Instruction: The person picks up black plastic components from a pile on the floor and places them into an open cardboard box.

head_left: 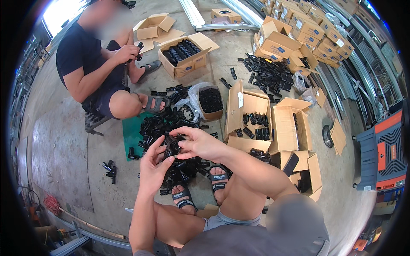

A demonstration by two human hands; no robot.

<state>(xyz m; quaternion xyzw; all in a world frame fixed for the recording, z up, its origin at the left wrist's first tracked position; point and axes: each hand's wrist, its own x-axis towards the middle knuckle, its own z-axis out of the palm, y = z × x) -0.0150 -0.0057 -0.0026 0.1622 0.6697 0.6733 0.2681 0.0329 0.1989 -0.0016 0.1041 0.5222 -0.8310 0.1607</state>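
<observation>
Between my two hands is a black plastic fitting (172, 146), held over a pile of like parts. My left hand (154, 161) grips it from the left with fingers and thumb. From the right, my right hand (193, 143) closes on its other side, the thumb and fingers pressed to it. Part of the fitting is hidden behind the fingers. Below and around it lies the heap of loose black fittings (153, 128), partly on a green mat (129, 144).
Across from me a seated person (92, 64) handles a black part. A box of small black pieces (211, 101) stands beyond the heap. Open cartons (252, 106) with black fittings are at right, near a grey-and-orange machine (386, 149). A broom (85, 220) lies lower left.
</observation>
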